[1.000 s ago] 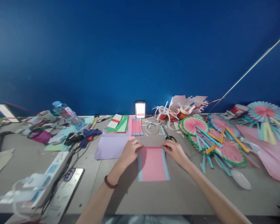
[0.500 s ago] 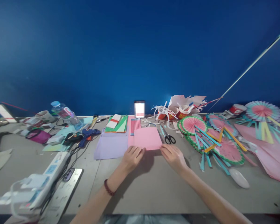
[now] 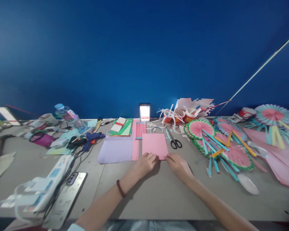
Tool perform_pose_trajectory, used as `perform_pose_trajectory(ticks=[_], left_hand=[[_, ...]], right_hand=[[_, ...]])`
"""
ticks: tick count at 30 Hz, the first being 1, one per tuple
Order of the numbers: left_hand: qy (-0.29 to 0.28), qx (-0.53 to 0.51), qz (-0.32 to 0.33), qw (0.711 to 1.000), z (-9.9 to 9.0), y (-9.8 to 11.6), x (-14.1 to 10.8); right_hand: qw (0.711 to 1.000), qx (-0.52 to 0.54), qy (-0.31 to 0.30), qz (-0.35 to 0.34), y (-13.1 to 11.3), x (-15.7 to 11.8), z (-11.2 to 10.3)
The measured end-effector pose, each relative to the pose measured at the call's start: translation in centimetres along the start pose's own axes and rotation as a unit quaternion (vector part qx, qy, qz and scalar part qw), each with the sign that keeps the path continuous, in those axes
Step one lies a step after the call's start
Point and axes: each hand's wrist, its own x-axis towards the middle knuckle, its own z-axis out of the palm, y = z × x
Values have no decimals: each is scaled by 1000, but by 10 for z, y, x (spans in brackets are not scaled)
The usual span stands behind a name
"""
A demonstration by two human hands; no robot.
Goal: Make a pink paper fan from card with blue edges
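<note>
Pressing or gripping at one edge, both hands attend to a pink paper sheet [image 3: 154, 143] lying on the grey tabletop [image 3: 158, 200] directly before the worker, from where I stand. The left hand [image 3: 146, 165] has its fingers drawn together and curled over the near edge; the right hand [image 3: 178, 165] sets its fingertips, also close together, at the near right corner. Whether either thumb clamps the paper from beneath, I cannot tell. The two-handed hold presumably steadies that edge and keeps it straight.

Scissors [image 3: 176, 143] lie just right of the sheet, handles toward the worker, apparently for easy reach. A pleated striped piece [image 3: 140, 130] sits beyond the sheet's far left corner, and lavender sheets [image 3: 115, 150] lie to the left, likely set aside to leave working room. Finished-looking paper fans [image 3: 201, 129] are gathered at the right, probably for the same reason.

Condition of the sheet: plain pink upper face, four-cornered, almost flat, edges clean, no tear noted. Its underside is hidden.
</note>
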Motion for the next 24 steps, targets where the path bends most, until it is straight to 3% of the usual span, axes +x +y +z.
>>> perform_pose_trajectory(ticks=[6, 13, 18, 24], left_hand=[[-17, -23, -32, 999, 6, 1, 0], [-35, -170, -107, 979, 1, -13, 3], [-36, -245, -143, 958, 2, -26, 10], [-51, -206, -141, 967, 0, -26, 17]], right_hand=[[998, 54, 10, 36, 1, -1, 1], [967, 212, -21, 137, 13, 13, -2], [956, 236, -55, 164, 25, 25, -2], [955, 227, -61, 182, 31, 32, 5]])
